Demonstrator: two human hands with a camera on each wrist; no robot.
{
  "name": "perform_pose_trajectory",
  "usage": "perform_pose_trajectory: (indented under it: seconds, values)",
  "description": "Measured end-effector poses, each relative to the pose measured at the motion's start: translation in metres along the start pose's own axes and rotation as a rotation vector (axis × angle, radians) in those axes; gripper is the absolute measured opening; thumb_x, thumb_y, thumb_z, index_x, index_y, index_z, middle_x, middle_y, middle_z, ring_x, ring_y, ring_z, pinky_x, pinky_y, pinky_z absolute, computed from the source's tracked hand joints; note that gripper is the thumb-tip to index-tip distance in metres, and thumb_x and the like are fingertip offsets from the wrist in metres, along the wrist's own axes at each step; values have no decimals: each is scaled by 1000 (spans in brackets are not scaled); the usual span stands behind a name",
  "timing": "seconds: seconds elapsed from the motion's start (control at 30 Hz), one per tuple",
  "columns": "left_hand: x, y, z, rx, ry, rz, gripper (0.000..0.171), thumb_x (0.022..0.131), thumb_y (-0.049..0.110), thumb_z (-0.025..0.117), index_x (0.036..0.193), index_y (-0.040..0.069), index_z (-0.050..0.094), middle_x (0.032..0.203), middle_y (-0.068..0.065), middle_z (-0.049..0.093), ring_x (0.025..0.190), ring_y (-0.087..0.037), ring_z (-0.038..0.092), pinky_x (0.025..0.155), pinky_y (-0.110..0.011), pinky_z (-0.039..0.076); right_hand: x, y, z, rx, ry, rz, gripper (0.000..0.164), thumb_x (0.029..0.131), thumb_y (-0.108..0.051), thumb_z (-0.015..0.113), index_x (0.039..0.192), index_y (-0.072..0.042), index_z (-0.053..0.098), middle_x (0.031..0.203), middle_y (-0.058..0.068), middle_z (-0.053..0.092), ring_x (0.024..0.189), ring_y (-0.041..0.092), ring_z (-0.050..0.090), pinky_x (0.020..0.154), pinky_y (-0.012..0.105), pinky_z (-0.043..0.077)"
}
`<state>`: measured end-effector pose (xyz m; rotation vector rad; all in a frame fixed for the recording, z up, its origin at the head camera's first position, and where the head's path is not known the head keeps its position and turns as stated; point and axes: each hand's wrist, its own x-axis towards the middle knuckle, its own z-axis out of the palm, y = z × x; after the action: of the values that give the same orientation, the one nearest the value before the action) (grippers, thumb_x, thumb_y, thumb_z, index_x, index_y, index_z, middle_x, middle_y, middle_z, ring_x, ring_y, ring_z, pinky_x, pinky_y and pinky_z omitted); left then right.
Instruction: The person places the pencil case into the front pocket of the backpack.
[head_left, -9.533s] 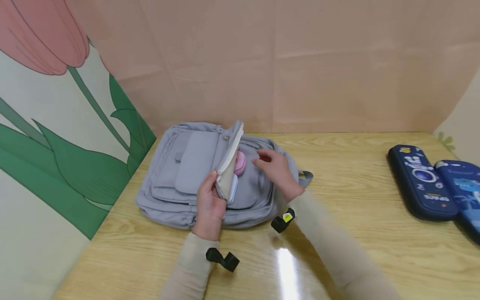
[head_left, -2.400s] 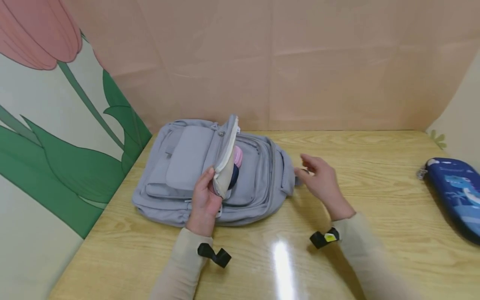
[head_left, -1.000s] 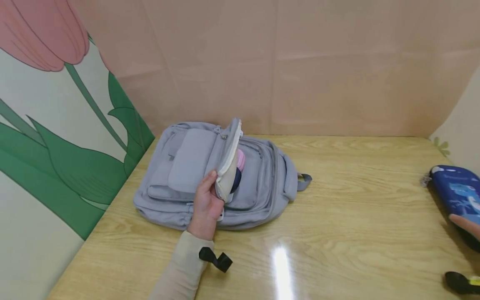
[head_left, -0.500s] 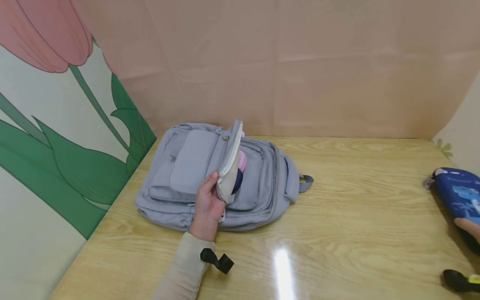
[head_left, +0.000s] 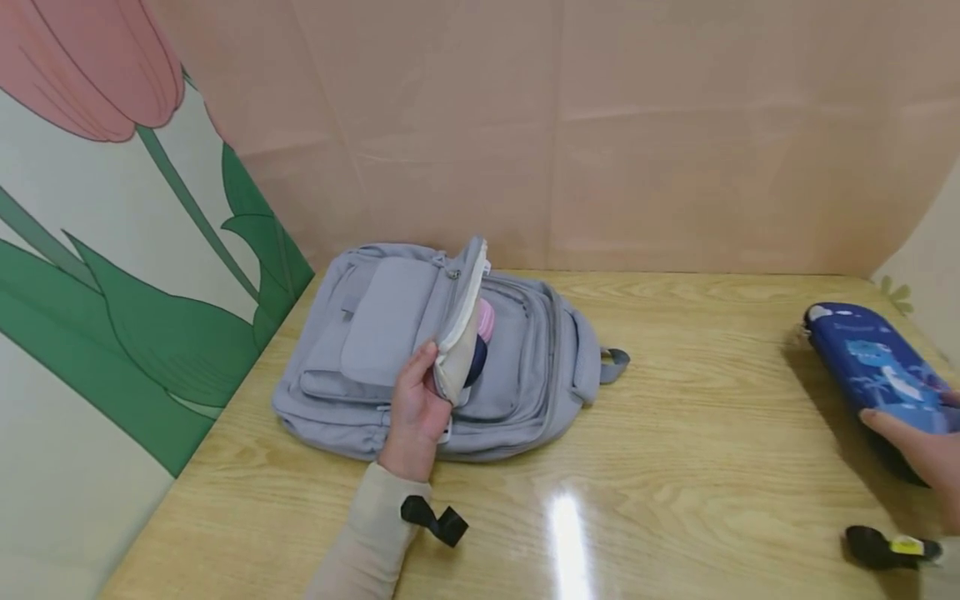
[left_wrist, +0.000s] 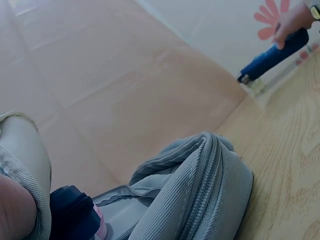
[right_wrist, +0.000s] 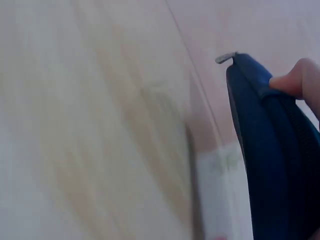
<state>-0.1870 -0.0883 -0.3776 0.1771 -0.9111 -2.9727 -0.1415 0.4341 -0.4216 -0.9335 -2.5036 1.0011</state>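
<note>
A grey backpack (head_left: 390, 321) lies on the table. My left hand (head_left: 414, 421) pinches the zippered edge of its front pocket and holds the flap up. Inside the pocket a pink round item (head_left: 486, 321) and a dark navy case (head_left: 477, 362) show in part; the rest is hidden by the flap. At the far right, my right hand (head_left: 922, 450) grips a blue pencil case (head_left: 877, 367) with a dinosaur picture. In the left wrist view that pencil case (left_wrist: 272, 60) is tilted and seems raised off the table. My right thumb presses on its side in the right wrist view.
A wooden table (head_left: 712, 375) stretches between the backpack and the pencil case. A pinkish backdrop (head_left: 600, 150) stands behind it, with a tulip-printed panel (head_left: 187, 292) on the left. The backpack's top loop (head_left: 615, 367) points right.
Earlier, a space-print case lay on the table; a dark case now shows in the pocket. My right hand has reached right, taken the dinosaur pencil case and drawn it slightly left. My left hand stays put.
</note>
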Motion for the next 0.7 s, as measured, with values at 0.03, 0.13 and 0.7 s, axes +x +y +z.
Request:
perform_pose_trajectory:
  seconds: [0.03,0.13,0.7]
  values:
    - [0,0,0,0,-3,1,36,99,5,35,78,11,63,78,1,67,76,-9,64,74,-21,49,-5,-10,3,-21,-15,6,92,79,-41,62,148,-9,10,150,27,10,131,47,18,104,57,23]
    - [0,0,0,-3,-2,2,37,99,5,34,78,11,63,77,1,67,77,-9,64,74,-21,49,-15,-35,12,-108,-84,-112,92,77,-39,69,145,-2,20,141,37,22,118,54,28,89,63,30]
    - [-2,1,3,40,-5,40,33,97,3,39,78,11,64,76,1,66,76,-8,63,73,-20,49,-60,-165,82,16,-366,-784,77,66,-31,82,130,-4,49,127,30,46,109,45,42,78,59,36]
